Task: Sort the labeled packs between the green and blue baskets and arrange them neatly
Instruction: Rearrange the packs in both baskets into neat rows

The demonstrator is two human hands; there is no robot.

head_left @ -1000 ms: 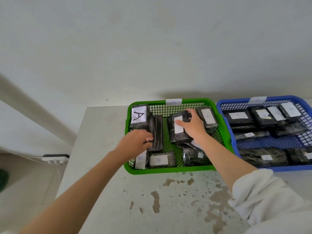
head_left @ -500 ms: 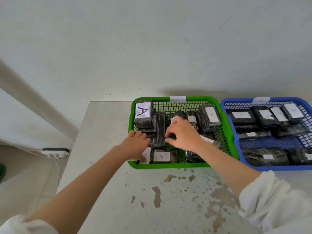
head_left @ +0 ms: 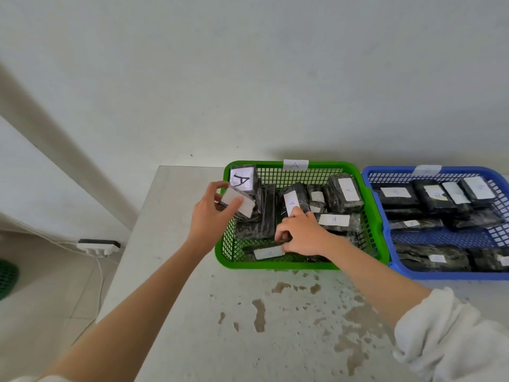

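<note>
The green basket [head_left: 275,264], tagged A on its far rim, holds several black packs with white labels. My left hand [head_left: 209,219] is raised over the basket's left edge, gripping a labeled pack [head_left: 239,206] by its sides. Just behind it stands a pack marked with a large A [head_left: 243,180]. My right hand [head_left: 300,235] reaches into the basket's front, fingers curled down on a dark pack [head_left: 268,252] with a white label. The blue basket [head_left: 446,274] at the right holds several more labeled packs.
Both baskets sit side by side on a stained grey table [head_left: 248,326] against a white wall. A white power strip [head_left: 96,246] with its cable lies on the floor at the left, beside a green object [head_left: 7,277] at the frame's edge.
My left hand has lifted a labeled pack out of the basket's front left corner. My right hand has moved from the middle packs down to the front of the green basket.
</note>
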